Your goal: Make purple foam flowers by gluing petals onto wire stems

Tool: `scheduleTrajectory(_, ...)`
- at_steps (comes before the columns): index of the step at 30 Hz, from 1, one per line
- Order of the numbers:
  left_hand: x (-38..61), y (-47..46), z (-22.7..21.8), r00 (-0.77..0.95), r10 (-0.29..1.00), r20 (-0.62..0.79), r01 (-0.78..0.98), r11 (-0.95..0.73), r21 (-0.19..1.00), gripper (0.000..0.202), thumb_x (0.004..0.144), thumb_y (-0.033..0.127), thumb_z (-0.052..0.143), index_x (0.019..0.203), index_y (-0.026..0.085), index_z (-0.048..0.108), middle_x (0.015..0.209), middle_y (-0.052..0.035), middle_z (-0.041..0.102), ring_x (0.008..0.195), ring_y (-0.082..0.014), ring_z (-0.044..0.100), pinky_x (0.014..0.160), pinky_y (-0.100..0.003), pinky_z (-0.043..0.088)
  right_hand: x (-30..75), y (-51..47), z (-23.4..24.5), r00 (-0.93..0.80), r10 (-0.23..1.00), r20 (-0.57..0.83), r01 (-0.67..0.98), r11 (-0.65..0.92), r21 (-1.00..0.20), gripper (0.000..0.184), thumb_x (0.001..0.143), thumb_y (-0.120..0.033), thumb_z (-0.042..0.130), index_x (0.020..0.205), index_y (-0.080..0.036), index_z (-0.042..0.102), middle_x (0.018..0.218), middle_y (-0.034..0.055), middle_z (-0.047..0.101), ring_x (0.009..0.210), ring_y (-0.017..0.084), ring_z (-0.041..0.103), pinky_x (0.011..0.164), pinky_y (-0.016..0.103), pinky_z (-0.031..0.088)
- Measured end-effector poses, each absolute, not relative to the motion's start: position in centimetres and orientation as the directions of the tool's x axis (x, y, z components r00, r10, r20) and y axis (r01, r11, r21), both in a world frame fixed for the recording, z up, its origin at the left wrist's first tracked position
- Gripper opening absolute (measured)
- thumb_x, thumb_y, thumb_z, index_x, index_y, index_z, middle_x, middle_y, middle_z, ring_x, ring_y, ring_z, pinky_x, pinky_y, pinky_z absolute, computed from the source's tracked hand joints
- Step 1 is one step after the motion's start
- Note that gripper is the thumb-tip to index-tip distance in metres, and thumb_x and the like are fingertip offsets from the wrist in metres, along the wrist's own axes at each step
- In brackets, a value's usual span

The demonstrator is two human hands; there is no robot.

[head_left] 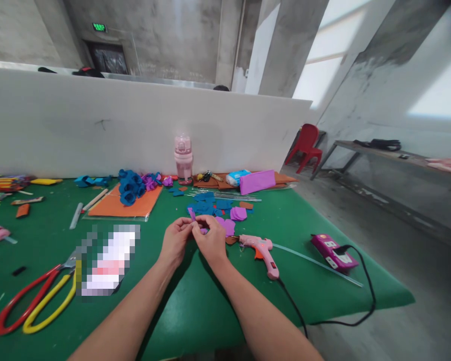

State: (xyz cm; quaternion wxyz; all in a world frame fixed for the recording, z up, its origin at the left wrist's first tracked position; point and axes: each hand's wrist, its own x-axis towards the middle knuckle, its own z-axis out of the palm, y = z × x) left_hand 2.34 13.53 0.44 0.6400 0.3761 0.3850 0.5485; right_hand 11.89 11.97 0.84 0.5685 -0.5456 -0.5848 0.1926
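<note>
My left hand [176, 241] and my right hand [212, 239] meet over the middle of the green table, fingers pinched together. Between their fingertips is a small purple crepe paper piece [191, 214], its lower part hidden by the fingers. Just beyond the hands lie purple paper petals [238, 214] and blue paper pieces [203, 204]. A pink glue gun [261, 246] rests on its side right of my right hand, a clear glue stick [319, 265] reaching out of its back.
Red-and-yellow-handled scissors [47, 296] lie at left. Blue paper flowers [131, 187] sit on an orange sheet [108, 204]. A pink bottle [183, 159] stands by the white partition [135, 125]. The glue gun's cord runs to a purple power strip [334, 253] near the right edge.
</note>
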Motion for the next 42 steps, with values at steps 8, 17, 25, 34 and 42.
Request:
scheduleTrajectory(8,1.9,13.7,0.5,-0.017,1.0,-0.025,-0.387,0.017,0.922,0.031,0.058,0.029,0.074,0.076,0.014,0.054,0.056,0.0022,0.063,0.049,-0.0122,0.06,0.053,-0.022,0.046,10.9,11.0,0.5,0.147,0.771,0.62,0.548,0.458,-0.7,0.027,0.076,-0.023,0.053,0.101,-0.018,0.061,0.1,0.0087,0.062,0.095,0.02,0.054,0.086,0.034,0.043)
scheduleTrajectory(17,0.9,14.0,1.8,0.094,0.996,-0.007,-0.394,0.044,0.918,0.026,0.067,0.03,0.068,0.082,0.014,0.055,0.074,-0.0019,0.067,0.054,-0.01,0.06,0.055,-0.023,0.048,13.3,12.3,1.2,0.344,0.879,0.331,0.096,0.318,-0.943,0.025,0.08,-0.038,0.052,0.064,-0.017,0.055,0.06,-0.0017,0.055,0.06,0.012,0.051,0.059,0.024,0.042)
scheduleTrajectory(25,0.9,13.7,1.7,0.191,0.976,0.101,-0.267,-0.047,0.962,0.019,0.069,0.029,0.067,0.079,0.015,0.059,0.07,-0.0002,0.064,0.059,-0.0103,0.058,0.06,-0.023,0.047,14.2,12.6,1.7,0.046,0.899,0.436,0.158,0.424,-0.892,0.031,0.069,-0.031,0.066,0.099,-0.023,0.064,0.084,0.0008,0.06,0.071,0.013,0.055,0.069,0.027,0.046)
scheduleTrajectory(34,0.8,13.4,2.3,0.213,0.956,0.201,-0.09,-0.186,0.978,0.019,0.069,0.028,0.065,0.082,0.015,0.064,0.075,-0.0022,0.066,0.069,-0.0141,0.059,0.068,-0.026,0.047,14.1,12.3,2.0,0.064,0.796,0.602,0.258,0.569,-0.781,0.01,0.073,-0.022,0.064,0.083,-0.022,0.065,0.076,0.0003,0.059,0.07,0.013,0.054,0.065,0.026,0.044)
scheduleTrajectory(42,0.8,13.5,2.3,0.149,0.97,0.194,-0.065,-0.186,0.98,0.015,0.065,0.028,0.068,0.071,0.015,0.062,0.062,0.0004,0.064,0.059,-0.0125,0.058,0.061,-0.024,0.046,13.9,11.8,2.2,0.055,0.786,0.616,0.292,0.577,-0.763,0.011,0.073,-0.025,0.065,0.083,-0.021,0.062,0.076,0.0005,0.058,0.073,0.014,0.054,0.068,0.027,0.044)
